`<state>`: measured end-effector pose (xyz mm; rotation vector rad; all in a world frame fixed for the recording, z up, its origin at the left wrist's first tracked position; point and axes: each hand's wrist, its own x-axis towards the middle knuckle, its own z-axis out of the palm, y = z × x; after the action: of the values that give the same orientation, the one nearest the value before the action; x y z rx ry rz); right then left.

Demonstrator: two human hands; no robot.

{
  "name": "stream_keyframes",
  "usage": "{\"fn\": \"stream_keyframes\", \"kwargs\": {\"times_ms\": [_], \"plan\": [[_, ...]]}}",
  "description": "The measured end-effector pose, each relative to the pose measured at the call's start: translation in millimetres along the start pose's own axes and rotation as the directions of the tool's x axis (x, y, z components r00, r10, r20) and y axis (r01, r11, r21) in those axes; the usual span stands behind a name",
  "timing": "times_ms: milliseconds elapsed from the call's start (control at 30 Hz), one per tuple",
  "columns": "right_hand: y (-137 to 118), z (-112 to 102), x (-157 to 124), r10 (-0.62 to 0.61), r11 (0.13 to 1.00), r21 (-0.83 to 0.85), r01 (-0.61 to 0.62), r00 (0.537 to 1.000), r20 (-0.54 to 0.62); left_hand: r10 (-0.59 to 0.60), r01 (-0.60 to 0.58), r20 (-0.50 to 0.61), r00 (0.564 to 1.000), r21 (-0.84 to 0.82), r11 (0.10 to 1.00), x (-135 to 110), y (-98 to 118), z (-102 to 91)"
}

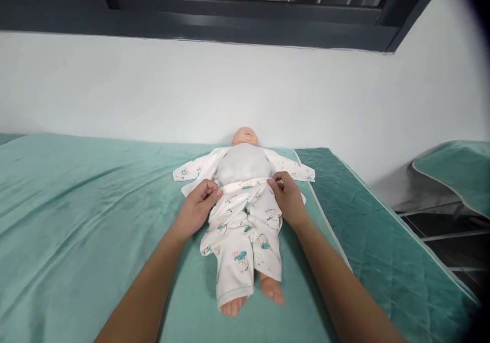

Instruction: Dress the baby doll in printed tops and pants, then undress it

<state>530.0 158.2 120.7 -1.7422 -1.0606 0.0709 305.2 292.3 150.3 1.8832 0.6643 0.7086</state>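
A baby doll (pixel 245 162) lies on its back on a green sheet (pixel 76 220), head toward the wall. It has a grey cloth torso, an open white printed top (pixel 191 169) spread under its arms, and white printed trousers (pixel 245 230) on its legs. Both bare feet stick out at the trouser ends. My left hand (pixel 199 205) pinches the trouser waistband at the doll's left-of-frame hip. My right hand (pixel 287 195) pinches the waistband at the other hip. Both hands are closed on the fabric.
A darker green quilted pad (pixel 367 241) lies to the right of the sheet, running to the bed's edge. A white wall (pixel 229 88) stands just behind the doll's head, with a dark window frame (pixel 191 21) above. Another green-covered surface (pixel 459 174) shows at far right.
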Motion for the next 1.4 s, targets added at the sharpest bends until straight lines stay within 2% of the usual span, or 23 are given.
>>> {"fn": "stream_keyframes", "kwargs": {"times_ms": [133, 267, 367, 433, 500, 600, 667, 767, 867, 900, 967, 1033, 1067, 1167, 1233, 1400], "plan": [[2, -5, 1, 0.028, 1.000, 0.015, -0.027, 0.999, -0.020, 0.003, 0.000, -0.078, 0.997, 0.048, 0.999, 9, 13, 6.7], [9, -8, 3, 0.094, 0.995, 0.035, -0.091, 0.991, -0.091, 0.062, -0.063, 0.009, 0.998, 0.160, 0.985, 30, 35, 4.7], [13, -8, 5, 0.134, 0.990, 0.047, -0.130, 0.984, -0.115, 0.111, -0.118, 0.043, 0.993, 0.245, 0.962, 49, 41, 0.6], [14, -6, 6, 0.154, 0.987, 0.072, -0.146, 0.982, -0.110, 0.125, -0.126, 0.020, 0.992, 0.275, 0.953, 58, 35, 0.9], [14, -3, 6, 0.159, 0.982, 0.113, -0.150, 0.984, -0.081, 0.122, -0.104, -0.048, 0.991, 0.281, 0.954, 62, 23, 4.6], [10, 2, 6, 0.140, 0.972, 0.195, -0.134, 0.990, -0.018, 0.109, -0.066, -0.151, 0.983, 0.264, 0.962, 60, 5, 12.4], [8, 2, 6, 0.124, 0.964, 0.236, -0.121, 0.992, 0.004, 0.101, -0.058, -0.165, 0.981, 0.248, 0.967, 56, -2, 14.4], [4, 0, 8, 0.033, 0.975, 0.221, -0.033, 0.999, 0.003, 0.061, -0.042, -0.100, 0.993, 0.189, 0.981, 53, -3, 8.8], [1, -4, 10, -0.155, 0.978, 0.140, 0.157, 0.988, -0.026, 0.018, -0.026, 0.057, 0.998, 0.130, 0.991, 51, 1, -2.4], [0, -5, 10, -0.195, 0.973, 0.119, 0.196, 0.981, -0.026, 0.032, -0.043, 0.096, 0.995, 0.122, 0.992, 50, 1, -5.4], [-1, -6, 10, -0.196, 0.976, 0.093, 0.196, 0.980, -0.006, 0.111, -0.124, 0.113, 0.987, 0.117, 0.985, 49, 1, -8.1], [-1, -6, 10, -0.141, 0.987, 0.074, 0.140, 0.990, 0.016, 0.188, -0.196, 0.068, 0.980, 0.131, 0.972, 48, 0, -5.9], [0, -5, 10, -0.116, 0.992, 0.060, 0.115, 0.993, 0.016, 0.193, -0.196, 0.034, 0.981, 0.148, 0.969, 48, 0, -3.5], [1, -1, 12, -0.084, 0.996, -0.012, 0.084, 0.996, -0.001, 0.107, -0.087, -0.093, 0.990, 0.200, 0.976, 50, -2, 4.3], [2, 2, 17, -0.074, 0.995, -0.075, 0.073, 0.997, -0.007, 0.059, -0.028, -0.172, 0.983, 0.179, 0.983, 54, -3, 7.8], [-2, 4, 48, 0.057, 0.978, -0.205, -0.047, 0.997, 0.043, -0.072, 0.066, -0.234, 0.969, -0.037, 0.997, 67, -15, 11.5]]}}
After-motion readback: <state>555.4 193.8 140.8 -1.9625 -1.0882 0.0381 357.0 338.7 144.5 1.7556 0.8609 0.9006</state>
